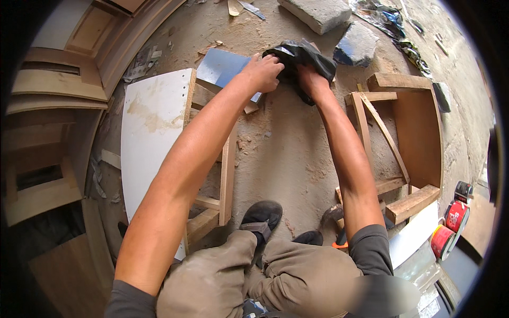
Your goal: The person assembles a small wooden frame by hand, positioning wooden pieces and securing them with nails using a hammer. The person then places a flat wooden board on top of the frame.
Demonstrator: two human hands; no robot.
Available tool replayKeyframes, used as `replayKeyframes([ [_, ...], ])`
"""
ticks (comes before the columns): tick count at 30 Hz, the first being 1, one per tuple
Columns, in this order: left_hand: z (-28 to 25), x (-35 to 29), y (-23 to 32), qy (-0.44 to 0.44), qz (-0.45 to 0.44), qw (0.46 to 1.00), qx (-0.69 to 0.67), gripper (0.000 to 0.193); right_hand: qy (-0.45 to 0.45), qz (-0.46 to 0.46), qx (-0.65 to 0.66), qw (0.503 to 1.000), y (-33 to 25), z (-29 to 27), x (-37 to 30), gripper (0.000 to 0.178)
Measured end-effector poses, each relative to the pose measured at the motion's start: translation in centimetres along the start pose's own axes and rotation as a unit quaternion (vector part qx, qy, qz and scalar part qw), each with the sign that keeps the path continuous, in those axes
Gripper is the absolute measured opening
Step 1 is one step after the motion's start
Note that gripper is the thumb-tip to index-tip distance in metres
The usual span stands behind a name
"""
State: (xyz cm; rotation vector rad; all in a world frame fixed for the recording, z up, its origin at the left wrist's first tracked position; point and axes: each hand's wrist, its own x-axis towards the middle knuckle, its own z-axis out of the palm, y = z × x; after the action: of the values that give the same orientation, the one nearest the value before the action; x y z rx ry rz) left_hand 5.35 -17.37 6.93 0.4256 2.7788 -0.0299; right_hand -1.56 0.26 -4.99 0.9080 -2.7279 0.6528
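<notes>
Both arms reach forward to a crumpled black bag (292,53), thin and slightly shiny, held above the dusty floor. My left hand (263,73) is closed, its curled fingers pinching the bag's left edge. My right hand (312,80) reaches into or under the bag's folds from the near side. Black material covers its fingers, so their grip does not show. Beneath my left hand lies a blue flat panel (220,66), partly hidden by that forearm.
A white board (154,116) on a wooden frame stands left, near wooden cabinets (58,85). Right is a brown wooden frame (421,132). Concrete blocks (318,13) lie beyond the bag. Red-labelled cans (441,241) stand at lower right. My shoes (262,214) rest between the frames.
</notes>
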Motion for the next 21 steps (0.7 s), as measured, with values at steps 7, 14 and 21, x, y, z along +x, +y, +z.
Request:
replayKeyframes([
  [7,1.9,-1.3,-2.6,0.014,-0.014,1.0,-0.005,0.055,0.031,0.019,0.018,0.999,-1.7,1.3,0.8,0.033],
  [14,1.6,-2.3,-2.0,0.024,-0.021,0.999,0.008,0.054,0.188,0.048,0.076,0.978,-1.8,1.6,1.9,0.024],
  [21,0.0,-2.5,-0.4,0.034,-0.005,0.999,-0.033,0.054,0.145,0.042,-0.089,0.984,-0.9,2.1,0.4,0.029],
])
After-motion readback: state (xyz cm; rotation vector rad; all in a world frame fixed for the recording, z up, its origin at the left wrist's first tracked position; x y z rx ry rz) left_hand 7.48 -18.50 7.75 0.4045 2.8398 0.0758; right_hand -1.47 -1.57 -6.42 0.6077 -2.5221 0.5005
